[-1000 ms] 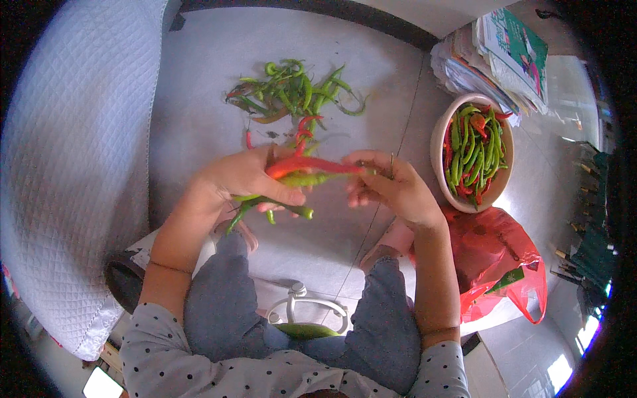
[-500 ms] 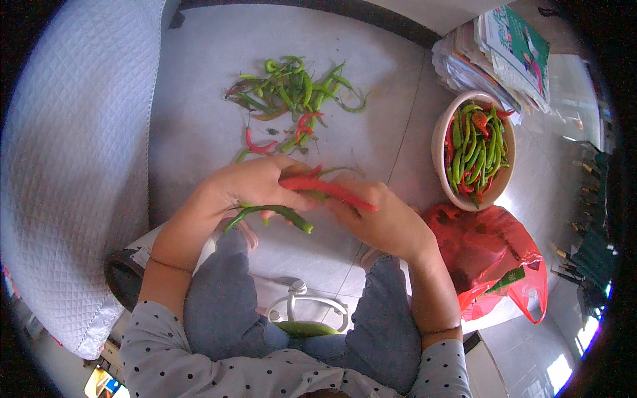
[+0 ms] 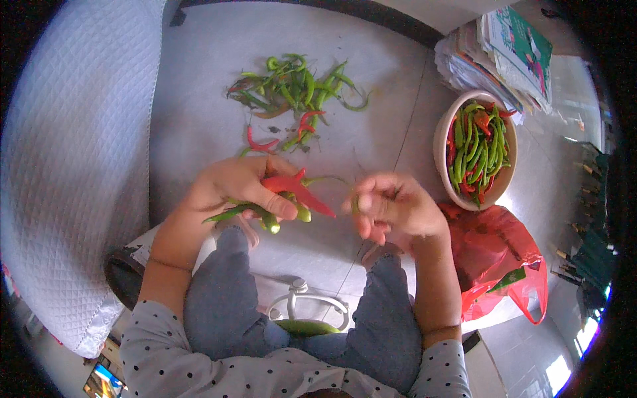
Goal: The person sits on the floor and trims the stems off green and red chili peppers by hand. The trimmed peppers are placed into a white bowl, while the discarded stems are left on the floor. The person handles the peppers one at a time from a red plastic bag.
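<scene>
Over grey floor tiles [image 3: 199,113], clasps red and green peppers [image 3: 304,194] in the left hand [image 3: 242,186], with the right hand [image 3: 397,205] curled nearby, contents unclear, apparently destemming, needing a steady hold next.

My left hand [image 3: 242,184] hides the middles of the green peppers [image 3: 269,220] it grips; my right hand [image 3: 398,205] is blurred, so whether its fingertips pinch anything I cannot tell; toward two o'clock, upper peppers [image 3: 474,149] cover those deeper in the bowl [image 3: 440,149]; at six, the lower edge crops my shirt [image 3: 265,379].
</scene>
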Available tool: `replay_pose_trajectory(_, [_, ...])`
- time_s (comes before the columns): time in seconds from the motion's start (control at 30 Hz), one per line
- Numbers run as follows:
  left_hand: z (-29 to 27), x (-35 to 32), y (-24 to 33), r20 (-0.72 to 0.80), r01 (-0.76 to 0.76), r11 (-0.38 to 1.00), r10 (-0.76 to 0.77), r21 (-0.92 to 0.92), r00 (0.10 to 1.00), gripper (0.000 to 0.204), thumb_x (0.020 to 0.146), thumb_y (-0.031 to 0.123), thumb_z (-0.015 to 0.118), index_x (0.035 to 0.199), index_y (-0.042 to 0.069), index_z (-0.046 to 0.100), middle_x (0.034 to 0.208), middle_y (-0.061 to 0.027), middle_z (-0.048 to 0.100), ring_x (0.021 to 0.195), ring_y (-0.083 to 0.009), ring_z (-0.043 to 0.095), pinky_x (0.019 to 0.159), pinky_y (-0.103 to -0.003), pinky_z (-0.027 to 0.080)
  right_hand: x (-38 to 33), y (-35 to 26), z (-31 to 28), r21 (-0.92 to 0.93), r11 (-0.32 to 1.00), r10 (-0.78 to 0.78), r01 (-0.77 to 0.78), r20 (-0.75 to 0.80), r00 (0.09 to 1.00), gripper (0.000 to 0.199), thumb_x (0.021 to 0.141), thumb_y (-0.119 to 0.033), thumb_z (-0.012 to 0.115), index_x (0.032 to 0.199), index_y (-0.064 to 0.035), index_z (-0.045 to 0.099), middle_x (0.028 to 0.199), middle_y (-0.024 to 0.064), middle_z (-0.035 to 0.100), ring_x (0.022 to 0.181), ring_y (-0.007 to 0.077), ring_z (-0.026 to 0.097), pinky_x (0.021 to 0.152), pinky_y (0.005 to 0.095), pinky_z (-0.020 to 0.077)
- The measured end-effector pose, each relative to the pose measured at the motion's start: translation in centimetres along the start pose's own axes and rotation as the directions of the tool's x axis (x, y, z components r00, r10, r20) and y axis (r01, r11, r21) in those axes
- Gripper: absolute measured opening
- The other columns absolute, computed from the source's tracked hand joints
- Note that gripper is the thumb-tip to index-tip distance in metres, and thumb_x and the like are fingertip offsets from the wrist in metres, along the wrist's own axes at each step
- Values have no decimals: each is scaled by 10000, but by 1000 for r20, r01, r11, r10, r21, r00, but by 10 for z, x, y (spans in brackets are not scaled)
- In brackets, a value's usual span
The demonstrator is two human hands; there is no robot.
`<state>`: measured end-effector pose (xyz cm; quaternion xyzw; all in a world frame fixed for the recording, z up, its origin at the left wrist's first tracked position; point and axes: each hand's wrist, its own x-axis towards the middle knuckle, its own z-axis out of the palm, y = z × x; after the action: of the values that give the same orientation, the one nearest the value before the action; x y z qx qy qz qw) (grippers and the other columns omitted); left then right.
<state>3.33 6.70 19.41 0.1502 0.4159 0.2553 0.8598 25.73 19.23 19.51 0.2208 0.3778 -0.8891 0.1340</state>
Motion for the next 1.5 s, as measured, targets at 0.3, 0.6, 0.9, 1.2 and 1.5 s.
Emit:
replay_pose_trajectory(0.3, [2, 24, -3, 131, 202, 960, -229, 195, 965, 234, 777, 246, 617, 886, 47, 559, 601, -15, 533, 376, -43, 419, 335, -190, 326, 24, 10, 0, -468, 884, -19, -23, -85, 996, 228, 846, -178, 504, 985, -3, 552, 752, 62, 593, 586, 108, 508, 536, 233, 404])
replay_pose_trajectory(0.6, [0, 30, -16, -16, 239, 959, -239, 152, 971, 254, 788, 268, 598, 899, 42, 562, 628, -36, 538, 401, -61, 440, 350, -180, 323, 22, 10, 19, -861, 492, -316, 125, -43, 948, 238, 789, -131, 507, 1012, -78, 572, 731, 186, 588, 665, 322, 581, 587, 383, 462])
replay_pose_trajectory(0.9, [-12, 22, -14, 193, 63, 996, -49, -66, 980, 279, 799, 271, 593, 953, 48, 528, 676, -66, 543, 429, -78, 453, 462, -232, 389, 17, 4, -2, -285, 958, -48, 4, -149, 988, 204, 861, -186, 506, 976, -42, 593, 622, 21, 537, 518, 79, 472, 471, 212, 373])
replay_pose_trajectory(1.2, [-15, 28, -18, 135, -108, 936, 162, -335, 977, 251, 818, 198, 566, 983, 35, 471, 694, -109, 525, 394, -97, 412, 548, -279, 414, 16, 13, -8, -150, 979, -190, 137, -429, 883, 211, 832, -87, 532, 1030, -15, 542, 844, 49, 573, 676, 85, 520, 605, 204, 422])
replay_pose_trajectory(1.5, [1, 24, -15, 119, -20, 931, 68, -365, 991, 266, 792, 219, 587, 941, 11, 513, 654, -104, 534, 396, -86, 413, 503, -252, 396, 39, 23, 23, -261, 939, -328, 226, -469, 820, 118, 811, -99, 579, 867, 5, 585, 823, 43, 590, 684, 77, 513, 606, 212, 418])
